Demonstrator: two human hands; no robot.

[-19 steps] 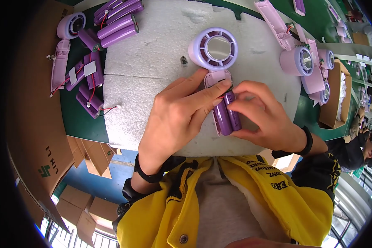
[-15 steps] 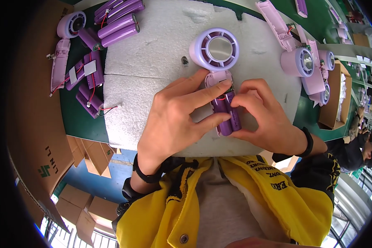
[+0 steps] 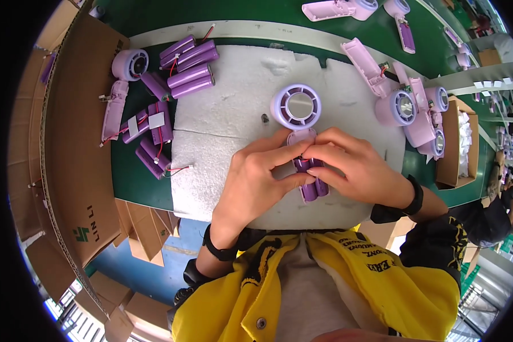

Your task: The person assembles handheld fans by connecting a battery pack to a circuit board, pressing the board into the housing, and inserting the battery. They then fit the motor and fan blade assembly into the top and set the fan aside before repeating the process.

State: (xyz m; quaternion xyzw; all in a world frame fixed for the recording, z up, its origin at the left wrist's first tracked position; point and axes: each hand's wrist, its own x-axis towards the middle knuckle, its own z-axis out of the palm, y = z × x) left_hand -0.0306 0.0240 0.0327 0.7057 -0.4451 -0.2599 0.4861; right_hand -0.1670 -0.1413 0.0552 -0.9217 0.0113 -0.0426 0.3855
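A lilac handheld fan [image 3: 297, 107] lies on the white foam sheet, its round head away from me and its opened handle toward me. Two purple battery cells [image 3: 315, 190] sit side by side in the handle, with a bit of red wire at their upper end. My left hand [image 3: 255, 175] grips the handle from the left, thumb against the cells and index finger across the top of the handle. Over the wire end, my right hand [image 3: 359, 171] is closed with thumb and index fingertips close together; whatever they pinch is hidden. The circuit board is covered by my fingers.
Several purple battery packs [image 3: 191, 81] with wires lie left on the green table [image 3: 137, 188], near another fan [image 3: 130, 65]. Pink fan parts [image 3: 394, 108] pile up on the right beside a cardboard box [image 3: 449, 148]. A large carton [image 3: 82, 142] stands left. A co-worker [image 3: 510, 211] is far right.
My right hand has moved from the side of the cells up to the wire end, its fingertips now meeting near my left index finger. The whole view has shifted, showing more of the table's far side.
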